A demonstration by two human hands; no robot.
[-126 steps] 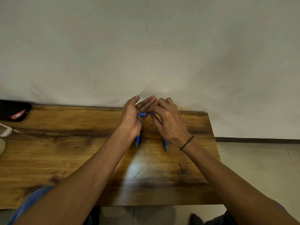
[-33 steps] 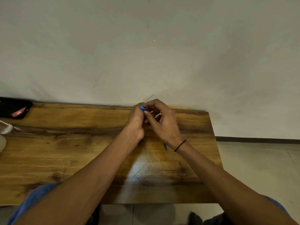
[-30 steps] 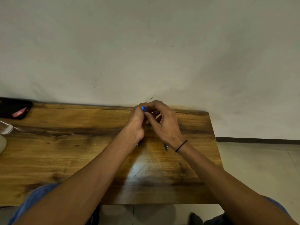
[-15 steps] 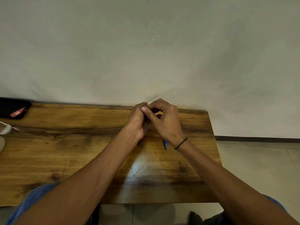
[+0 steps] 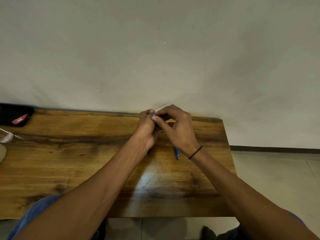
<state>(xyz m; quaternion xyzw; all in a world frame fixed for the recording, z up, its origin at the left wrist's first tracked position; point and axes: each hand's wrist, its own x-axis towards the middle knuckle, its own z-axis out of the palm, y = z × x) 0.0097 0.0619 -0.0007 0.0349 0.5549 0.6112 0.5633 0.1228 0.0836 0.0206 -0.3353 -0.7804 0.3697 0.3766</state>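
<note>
Head view: the only writing is white lettering on a red label point(image 5: 19, 119) on the black pouch point(image 5: 10, 113) at the table's point(image 5: 69, 161) far left corner, and it is too small to read. Both hands meet near the far edge, close to the wall point(image 5: 155, 58). The left hand point(image 5: 147, 125) is curled tightly round a blue part point(image 5: 154, 115), of which only a dot shows, and the right hand point(image 5: 178, 129) pinches it between thumb and forefinger. One thin rod point(image 5: 160, 106) sticks up and to the right from that pinch, in front of the wall. One blue pen point(image 5: 176, 153) lies on the table under the right wrist, which wears one black band point(image 5: 195, 152). A small dark tip point(image 5: 146, 154) shows beneath the left wrist; I cannot tell what it belongs to. Bare wood lies between the hands and the near edge, and more stretches leftward towards the pouch. The right edge is near the right hand, with floor point(image 5: 277, 179) beyond it.
</note>
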